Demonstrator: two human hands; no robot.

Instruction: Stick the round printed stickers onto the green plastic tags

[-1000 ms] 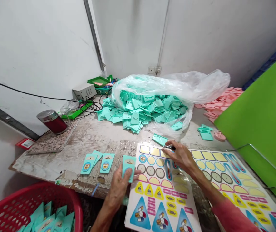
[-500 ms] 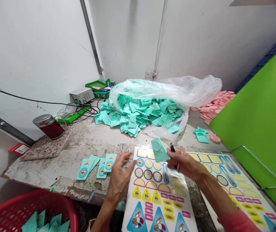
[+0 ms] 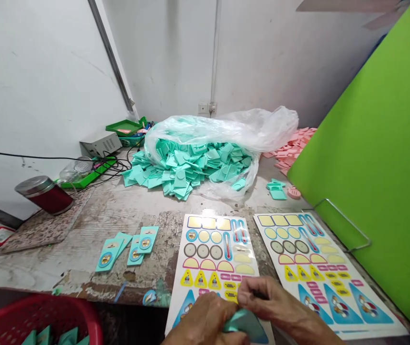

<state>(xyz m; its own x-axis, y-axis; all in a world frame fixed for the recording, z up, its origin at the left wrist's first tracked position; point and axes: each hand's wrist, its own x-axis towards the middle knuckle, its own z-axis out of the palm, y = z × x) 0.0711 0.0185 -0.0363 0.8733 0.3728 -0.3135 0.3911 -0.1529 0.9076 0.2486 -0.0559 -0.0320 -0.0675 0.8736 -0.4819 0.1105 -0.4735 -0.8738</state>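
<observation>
At the bottom edge, my left hand is closed on a teal plastic piece. My right hand is right beside it, fingers pinched together. A dark bit of a slim black tool shows between those fingers; most of it is hidden. Both hands are over the lower part of a sticker sheet printed with circles, thermometers and triangles. To the left lie several teal pieces bearing round blue stickers. One round sticker is at the table's front edge.
A heap of teal pieces spills from a clear plastic bag. A second sticker sheet lies right, near a green panel and wire stand. A red basket and tilted red mug are left.
The teal piece has come down from above the sheet and passed from my right hand into my left. Both hands have drawn together at the bottom. The view has shifted to the right.
</observation>
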